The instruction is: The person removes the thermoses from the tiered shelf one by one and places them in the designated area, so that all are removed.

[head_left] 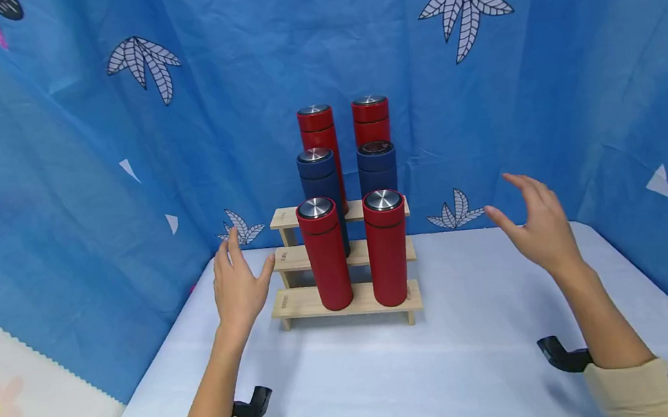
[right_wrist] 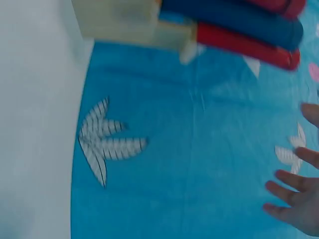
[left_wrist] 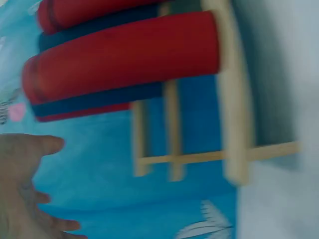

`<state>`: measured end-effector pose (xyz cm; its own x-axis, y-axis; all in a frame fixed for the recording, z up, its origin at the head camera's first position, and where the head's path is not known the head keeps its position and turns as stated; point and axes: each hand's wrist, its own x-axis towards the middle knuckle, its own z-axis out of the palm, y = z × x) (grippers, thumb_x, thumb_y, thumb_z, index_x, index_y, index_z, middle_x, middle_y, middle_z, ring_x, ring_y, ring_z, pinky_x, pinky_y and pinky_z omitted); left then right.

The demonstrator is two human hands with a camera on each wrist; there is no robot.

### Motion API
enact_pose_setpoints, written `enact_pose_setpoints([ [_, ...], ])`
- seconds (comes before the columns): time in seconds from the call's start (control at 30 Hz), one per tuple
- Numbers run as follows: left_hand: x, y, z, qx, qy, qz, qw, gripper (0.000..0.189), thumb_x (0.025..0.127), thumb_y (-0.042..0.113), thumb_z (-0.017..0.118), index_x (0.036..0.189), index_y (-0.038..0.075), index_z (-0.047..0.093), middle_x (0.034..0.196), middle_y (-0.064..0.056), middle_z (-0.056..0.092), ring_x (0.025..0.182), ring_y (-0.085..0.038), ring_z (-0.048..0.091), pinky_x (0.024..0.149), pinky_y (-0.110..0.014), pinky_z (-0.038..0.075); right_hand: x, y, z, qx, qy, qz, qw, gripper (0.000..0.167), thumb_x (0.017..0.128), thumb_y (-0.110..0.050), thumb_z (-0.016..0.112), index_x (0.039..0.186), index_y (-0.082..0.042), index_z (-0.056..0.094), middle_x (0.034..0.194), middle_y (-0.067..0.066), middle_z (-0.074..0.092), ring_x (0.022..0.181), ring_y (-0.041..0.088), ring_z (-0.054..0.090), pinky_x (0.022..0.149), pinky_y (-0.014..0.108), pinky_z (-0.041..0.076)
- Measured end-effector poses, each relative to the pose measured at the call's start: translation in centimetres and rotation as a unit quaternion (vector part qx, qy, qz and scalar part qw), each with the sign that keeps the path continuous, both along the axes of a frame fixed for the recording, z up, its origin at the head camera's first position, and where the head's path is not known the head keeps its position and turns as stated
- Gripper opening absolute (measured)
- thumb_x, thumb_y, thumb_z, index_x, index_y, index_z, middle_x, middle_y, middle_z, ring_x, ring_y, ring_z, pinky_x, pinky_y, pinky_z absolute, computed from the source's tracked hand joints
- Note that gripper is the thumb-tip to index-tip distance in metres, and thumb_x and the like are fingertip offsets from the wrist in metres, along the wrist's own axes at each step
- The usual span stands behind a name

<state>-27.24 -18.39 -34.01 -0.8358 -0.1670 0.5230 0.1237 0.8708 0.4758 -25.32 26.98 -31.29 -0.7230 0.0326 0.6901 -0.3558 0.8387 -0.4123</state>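
Note:
Red and blue thermos flasks stand upright in two columns on a three-step wooden rack (head_left: 298, 303). On the lowest step are a left red flask (head_left: 326, 258) and a right red flask (head_left: 387, 250). A pair of blue flasks (head_left: 378, 175) stands on the middle step, and two more red flasks (head_left: 370, 120) are at the top, partly hidden. My left hand (head_left: 239, 290) is raised just left of the rack, fingers extended, holding nothing. Farther off to the right of the rack, my right hand (head_left: 536, 225) hovers with fingers spread and thumb apart, also holding nothing.
A white-covered table (head_left: 356, 386) carries the rack near its back edge. Blue patterned cloth (head_left: 400, 33) hangs behind and along both sides. A pale cloth with a flower print (head_left: 15, 414) is at the lower left. Each wrist wears a black camera mount (head_left: 252, 406).

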Motion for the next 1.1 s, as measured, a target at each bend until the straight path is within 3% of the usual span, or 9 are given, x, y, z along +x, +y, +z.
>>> enact_pose_setpoints([
  [0.1,0.0,0.4,-2.4,0.039,0.020,-0.006,0.9990,0.086,0.086,0.037,0.064,0.149,0.012,0.010,0.141,-0.027,0.027,0.127,-0.043,0.030,0.094,-0.061,0.033,-0.6,-2.4,-0.5,-0.050,0.077,0.037,0.9951,0.060,0.085,-0.020,0.067,0.137,-0.008,0.042,0.133,0.018,0.045,0.118,0.037,0.043,0.091,0.058,0.036],
  [0.23,-0.5,0.9,-5.6,0.097,-0.002,-0.033,0.9947,0.089,0.086,0.032,0.065,0.149,0.012,0.006,0.140,-0.028,0.027,0.125,-0.042,0.032,0.096,-0.058,0.034,-1.6,-5.8,-1.6,-0.088,0.138,0.095,0.9819,0.064,0.080,-0.008,0.071,0.137,-0.010,0.042,0.129,0.012,0.050,0.110,0.033,0.052,0.088,0.049,0.044],
  [0.33,-0.8,1.3,-7.6,0.143,-0.034,-0.063,0.9872,0.089,0.087,0.031,0.065,0.149,0.012,0.003,0.140,-0.029,0.022,0.126,-0.043,0.030,0.098,-0.057,0.030,-2.0,-8.5,-2.7,-0.098,0.137,0.135,0.9765,0.078,0.074,-0.008,0.076,0.141,-0.013,0.037,0.132,0.010,0.049,0.109,0.031,0.053,0.086,0.046,0.046],
  [0.43,-1.1,1.6,-9.3,0.184,-0.056,-0.082,0.9780,0.086,0.089,0.031,0.063,0.149,0.013,0.004,0.139,-0.031,0.020,0.126,-0.046,0.028,0.098,-0.058,0.029,-2.3,-11.0,-3.9,-0.112,0.105,0.172,0.9730,0.092,0.070,-0.013,0.081,0.145,-0.018,0.028,0.137,0.008,0.044,0.112,0.030,0.052,0.086,0.047,0.047],
  [0.6,-1.7,1.6,-11.6,0.202,-0.069,-0.099,0.9719,0.082,0.088,0.031,0.064,0.148,0.010,0.012,0.138,-0.032,0.024,0.125,-0.047,0.030,0.098,-0.059,0.028,-2.9,-13.9,-6.1,-0.147,0.059,0.216,0.9634,0.103,0.071,-0.020,0.081,0.149,-0.023,0.015,0.137,0.009,0.042,0.115,0.027,0.049,0.083,0.047,0.048],
  [0.8,-1.9,1.5,-13.5,0.206,-0.088,-0.108,0.9684,0.078,0.083,0.034,0.069,0.141,-0.001,0.031,0.134,-0.026,0.040,0.124,-0.041,0.036,0.102,-0.051,0.028,-3.6,-15.2,-7.8,-0.145,0.045,0.211,0.9657,0.109,0.072,-0.019,0.080,0.150,-0.024,0.003,0.137,0.005,0.040,0.115,0.021,0.046,0.079,0.041,0.051],
  [1.1,-1.7,1.4,-13.9,0.236,-0.096,-0.097,0.9621,0.079,0.080,0.039,0.071,0.140,0.001,0.036,0.133,-0.024,0.043,0.125,-0.039,0.037,0.103,-0.049,0.026,-3.0,-15.2,-8.2,-0.149,0.064,0.205,0.9652,0.105,0.072,-0.015,0.079,0.150,-0.019,0.008,0.134,0.010,0.044,0.111,0.025,0.049,0.078,0.044,0.051],
])
